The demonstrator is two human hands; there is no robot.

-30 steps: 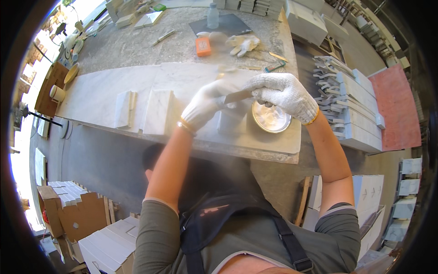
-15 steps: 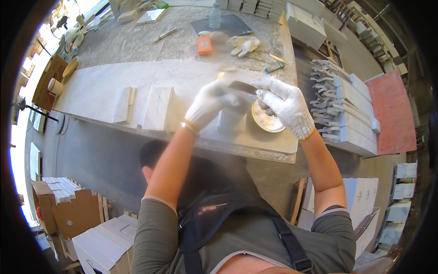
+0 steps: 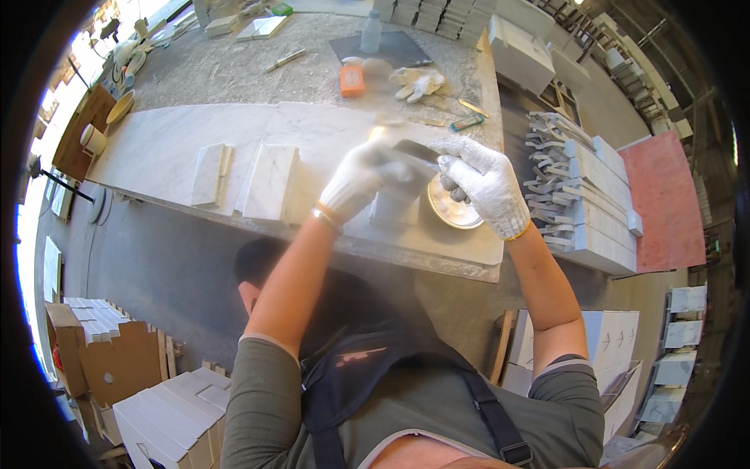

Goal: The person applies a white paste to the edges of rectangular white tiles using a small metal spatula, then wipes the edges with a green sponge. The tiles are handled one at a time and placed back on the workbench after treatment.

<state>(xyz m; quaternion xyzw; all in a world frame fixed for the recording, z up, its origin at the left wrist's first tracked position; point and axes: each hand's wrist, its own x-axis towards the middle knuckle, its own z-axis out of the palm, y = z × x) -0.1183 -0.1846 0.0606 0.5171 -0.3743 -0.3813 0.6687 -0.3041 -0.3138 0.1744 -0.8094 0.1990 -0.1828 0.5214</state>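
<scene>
My right hand, in a white knitted glove, is closed on a dark flat scraper blade that points left toward my other hand. Just below it stands a round tin with pale stuff inside, partly hidden by the glove. My left hand, gloved too, has its fingers curled. A small yellow-orange piece shows at its top, but a hazy patch blurs what it holds. Under the hands, a pale block rests on the marble slab, partly hidden and smeared.
Two marble-look tile pieces lie to the left on the slab. Farther back are an orange box, spare gloves, a clear bottle and a teal box. Strapped stone slabs stand at the right, cartons at lower left.
The whole view has shifted slightly. My hands hold nearly the same pose over the slab, and the dark blade has tilted a little.
</scene>
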